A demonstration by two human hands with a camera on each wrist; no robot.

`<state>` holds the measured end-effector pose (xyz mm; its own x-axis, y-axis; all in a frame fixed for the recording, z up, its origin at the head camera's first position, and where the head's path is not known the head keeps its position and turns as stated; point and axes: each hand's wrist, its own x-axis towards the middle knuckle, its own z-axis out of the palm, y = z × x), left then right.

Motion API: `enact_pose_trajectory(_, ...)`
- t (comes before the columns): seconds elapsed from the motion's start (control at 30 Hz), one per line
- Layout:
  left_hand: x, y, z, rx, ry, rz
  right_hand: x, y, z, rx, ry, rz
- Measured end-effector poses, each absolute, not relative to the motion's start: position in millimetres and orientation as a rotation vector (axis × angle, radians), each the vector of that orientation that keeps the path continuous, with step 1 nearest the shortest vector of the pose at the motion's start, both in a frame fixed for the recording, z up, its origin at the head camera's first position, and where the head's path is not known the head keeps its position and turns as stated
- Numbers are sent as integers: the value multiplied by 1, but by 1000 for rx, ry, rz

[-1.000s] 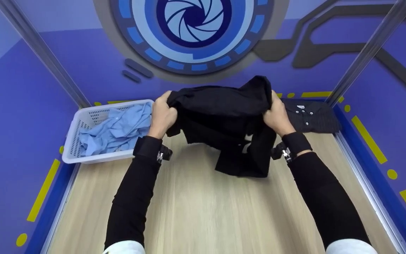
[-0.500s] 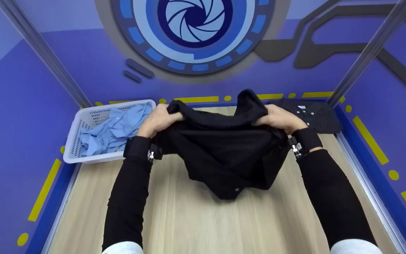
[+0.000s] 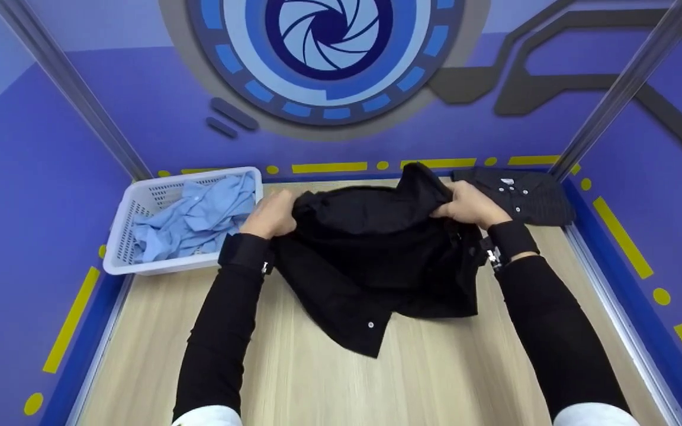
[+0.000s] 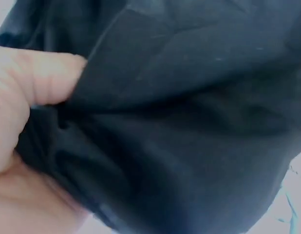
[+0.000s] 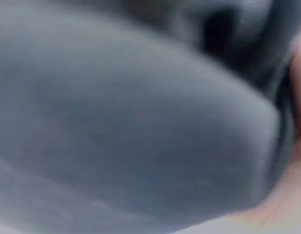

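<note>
A black buttoned shirt (image 3: 370, 260) spreads between both hands over the wooden table, its lower part draped toward the front with a corner and a white button showing. The left hand (image 3: 272, 214) pinches the shirt's left side; in the left wrist view the thumb (image 4: 55, 75) presses into the dark cloth (image 4: 179, 146). On the other side, the right hand (image 3: 465, 205) grips the shirt's upper right edge, where a fold stands up. Blurred cloth (image 5: 131, 126) fills most of the right wrist view and hides the right fingers there.
A white plastic basket (image 3: 181, 263) holding a crumpled light blue shirt (image 3: 196, 219) stands at the back left. A folded dark shirt (image 3: 533, 198) with white buttons lies in the back right corner. Blue-purple panels wall the table (image 3: 317, 378) on three sides.
Both hands have come down from their raised position with the black shirt. Its cloth has swung toward the front and opened out, and a buttoned corner now shows over the table.
</note>
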<state>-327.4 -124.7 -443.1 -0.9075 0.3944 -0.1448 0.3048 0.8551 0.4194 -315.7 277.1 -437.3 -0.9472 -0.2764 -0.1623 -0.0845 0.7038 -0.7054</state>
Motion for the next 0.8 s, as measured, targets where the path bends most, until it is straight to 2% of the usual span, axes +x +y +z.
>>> enact_pose_trajectory(0.1,-328,-129,-445,558,2638,584,-313,282,-437,-293,2523,-1042)
enact_pose_trajectory(0.3,-330,-139,-452,422,2427,530,-312,287,-441,-250,2368,-937)
enact_pose_trajectory(0.6,-340,-129,-458,301,2963,389,-328,278,-455,-119,2812,-798)
enact_pose_trajectory(0.67,-344,-125,-454,232,2976,474,-331,276,-455,-123,2815,-867)
enact_pose_trajectory(0.8,-357,-122,-448,-48,2543,1033,-334,279,-451,-97,2588,-1079)
